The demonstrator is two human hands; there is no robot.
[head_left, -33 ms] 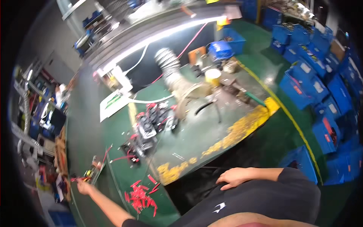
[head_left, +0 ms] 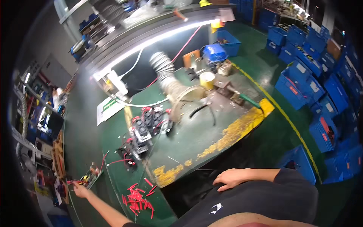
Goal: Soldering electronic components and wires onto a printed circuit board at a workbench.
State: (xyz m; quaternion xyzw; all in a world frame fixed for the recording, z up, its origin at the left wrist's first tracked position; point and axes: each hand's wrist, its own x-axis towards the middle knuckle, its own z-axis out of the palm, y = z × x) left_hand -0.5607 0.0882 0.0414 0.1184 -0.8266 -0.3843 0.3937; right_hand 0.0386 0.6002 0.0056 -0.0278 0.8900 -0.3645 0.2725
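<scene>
- Right hand, one: at 5 o'clock from the centre of the view, against the dark shirt; fingers loosely extended, thumb apart, nothing seen in it.
- Red pieces, a loose heap: at 7 o'clock, small and slender, lying on the green bench top, a few strewn just beyond the pile.
- Left hand, one: near 8 o'clock, arm outstretched; fingers bent at the near corner of the circuit board; whether they grip it or merely touch it cannot be told.
- Circuit board, one: at 8 o'clock, on the left part of the bench, bearing small mixed parts too blurred to sort; a red wire rises at its far end.
- Black parts, a cluster: between 8 and 9 o'clock, with red leads.
- Bench, one: dark green, its near edge worn yellow.
- Paper sheets, white and green: at 9 o'clock.
- Ribbed hose, one: at 11 o'clock, ending in a wide hood.
- Yellow tub, one: at 1 o'clock.
- Green handle, one: towards 3 o'clock.
- Tube lamp, lit: past 11 o'clock.
- Blue crates, many, stacked: between 2 and 4 o'clock, on the green floor.
</scene>
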